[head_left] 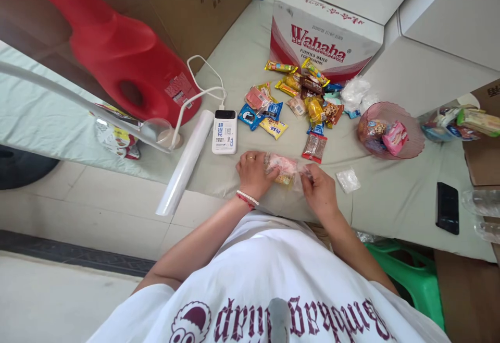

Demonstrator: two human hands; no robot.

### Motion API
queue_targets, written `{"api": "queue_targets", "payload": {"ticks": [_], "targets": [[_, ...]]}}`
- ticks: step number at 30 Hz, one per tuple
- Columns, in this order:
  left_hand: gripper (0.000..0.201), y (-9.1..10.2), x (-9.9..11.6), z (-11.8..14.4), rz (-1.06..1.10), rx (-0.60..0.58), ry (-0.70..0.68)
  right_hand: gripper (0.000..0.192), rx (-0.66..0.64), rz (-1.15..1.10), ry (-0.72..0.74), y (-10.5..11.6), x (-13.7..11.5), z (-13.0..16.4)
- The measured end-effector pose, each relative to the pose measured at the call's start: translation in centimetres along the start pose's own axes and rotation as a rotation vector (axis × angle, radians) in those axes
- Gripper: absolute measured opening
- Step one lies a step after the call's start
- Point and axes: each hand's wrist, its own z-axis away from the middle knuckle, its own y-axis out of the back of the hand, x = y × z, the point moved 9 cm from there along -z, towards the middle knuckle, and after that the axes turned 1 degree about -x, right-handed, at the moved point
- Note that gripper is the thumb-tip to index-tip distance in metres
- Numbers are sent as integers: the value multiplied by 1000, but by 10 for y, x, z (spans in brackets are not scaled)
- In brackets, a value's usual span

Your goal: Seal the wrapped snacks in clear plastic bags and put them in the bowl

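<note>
At the front of the table, a clear plastic bag (pixel 287 166) with pink and yellow wrapped snacks inside lies between my hands. My left hand (pixel 253 173) grips its left side, thumb over the plastic. On the right, my right hand (pixel 318 186) pinches the bag's loose clear end between thumb and fingers. Just beyond lies a brown-and-red snack packet (pixel 314 147), and farther off is a pile of small wrapped snacks (pixel 308 90). A folded clear plastic bag (pixel 348 180) rests to the right of my right hand.
A pink glass bowl (pixel 416 145) with a few packets stands right, near a black phone (pixel 447 207). On the left are a white power bank (pixel 225 137) with a cable, a plastic roll (pixel 185 166) and a large red bottle (pixel 133 56). A Wahaha carton (pixel 324 35) stands behind.
</note>
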Motion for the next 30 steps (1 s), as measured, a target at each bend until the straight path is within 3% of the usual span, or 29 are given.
{"api": "queue_targets", "payload": {"ticks": [2,5,9,12,14,17,20,22,24,28,30], "targets": [[35,-2,6,0,7,-24,-41,29,-51,14,59,-7,-23,-8],[20,10,20,7,98,76,-118,33,-92,-51,82,-20,-41,-19],[17,27,51,28,90,216,-325,37,-172,-574,14,-35,-36,-15],[28,20,77,45,146,131,-538,44,-240,-1008,-112,-49,-23,-2],[37,17,84,50,323,60,-608,47,-201,-1151,-188,-54,-12,3],[45,13,74,40,707,-73,-504,54,-113,-1208,-305,-61,9,6],[49,1,56,27,1004,-304,-300,57,-76,-1163,-375,-53,33,6],[50,-2,39,22,1078,-384,-170,55,-30,-1084,-358,-26,56,2],[50,2,13,19,1071,-353,-53,54,61,-990,-318,22,88,-7],[52,7,-41,26,1037,-226,165,62,465,-718,-282,169,175,-39],[52,6,-57,33,1040,-188,226,59,595,-571,-342,230,216,-64]]}}
